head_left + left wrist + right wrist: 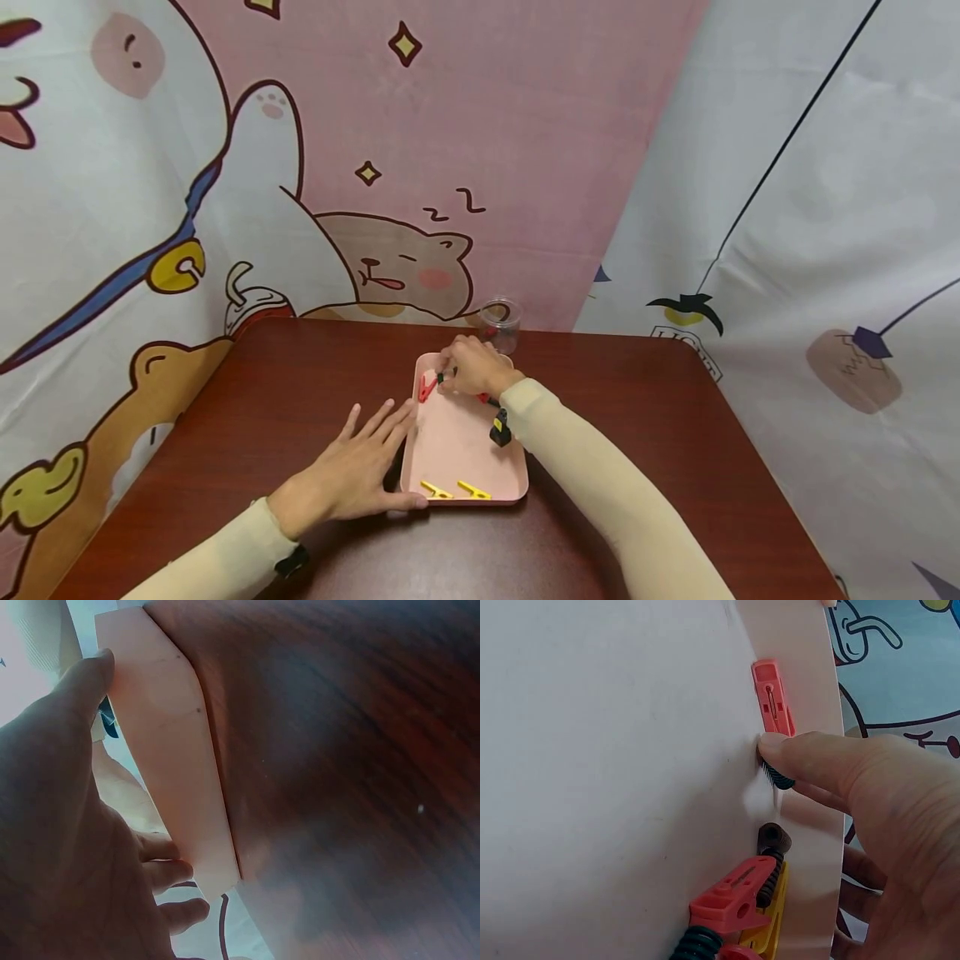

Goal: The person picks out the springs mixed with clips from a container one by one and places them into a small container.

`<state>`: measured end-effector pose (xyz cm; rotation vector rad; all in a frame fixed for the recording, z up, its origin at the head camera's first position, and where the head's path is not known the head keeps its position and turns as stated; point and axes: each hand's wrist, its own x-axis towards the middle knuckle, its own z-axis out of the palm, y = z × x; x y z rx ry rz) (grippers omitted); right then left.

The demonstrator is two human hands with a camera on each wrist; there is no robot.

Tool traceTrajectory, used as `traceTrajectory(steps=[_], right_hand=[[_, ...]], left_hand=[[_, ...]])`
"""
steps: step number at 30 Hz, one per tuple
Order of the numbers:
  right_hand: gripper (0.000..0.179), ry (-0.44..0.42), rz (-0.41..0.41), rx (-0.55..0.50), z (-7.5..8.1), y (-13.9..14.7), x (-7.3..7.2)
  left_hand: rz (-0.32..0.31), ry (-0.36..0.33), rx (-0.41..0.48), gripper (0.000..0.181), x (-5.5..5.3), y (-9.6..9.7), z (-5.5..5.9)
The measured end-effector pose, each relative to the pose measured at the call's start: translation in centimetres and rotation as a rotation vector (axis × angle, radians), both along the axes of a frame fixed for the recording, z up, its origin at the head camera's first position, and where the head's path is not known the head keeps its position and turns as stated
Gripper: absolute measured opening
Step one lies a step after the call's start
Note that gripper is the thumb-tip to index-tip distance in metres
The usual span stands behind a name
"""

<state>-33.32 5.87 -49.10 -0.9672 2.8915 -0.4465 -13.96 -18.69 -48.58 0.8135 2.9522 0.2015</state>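
Note:
My right hand (474,367) reaches over the far end of a shallow pink tray (461,450). Its thumb and forefinger pinch a dark green ribbed plastic piece (778,774), partly hidden by the thumb. Just beyond the fingertips lies a red clothespin (772,697) along the tray wall. Spread along the tray's left side is my left hand (356,471), fingers straight and thumb touching the near rim. Two yellow clothespins (474,490) lie at the tray's near end.
Beside the right hand, a second red clothespin (731,896), a yellow one (776,911), a dark ribbed piece (773,838) and another green ribbed piece (696,945) lie bunched together. Behind the tray stands a clear plastic cup (501,321) on the brown table (637,400).

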Motion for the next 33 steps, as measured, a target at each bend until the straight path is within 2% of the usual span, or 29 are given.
traceTrajectory(steps=[13,20,33], right_hand=[[0.03,-0.071,-0.025,-0.058,0.0,0.42,-0.1],[0.028,-0.063,0.0,-0.063,-0.22,0.67,-0.17],[0.032,-0.044,-0.001,-0.088,0.52,0.87,0.43]], left_hand=[[-0.001,-0.003,-0.01,0.132,-0.02,0.04,-0.01],[0.002,-0.015,-0.004,0.132,-0.01,0.07,0.02],[0.003,-0.016,-0.014,0.132,-0.07,0.07,0.05]])
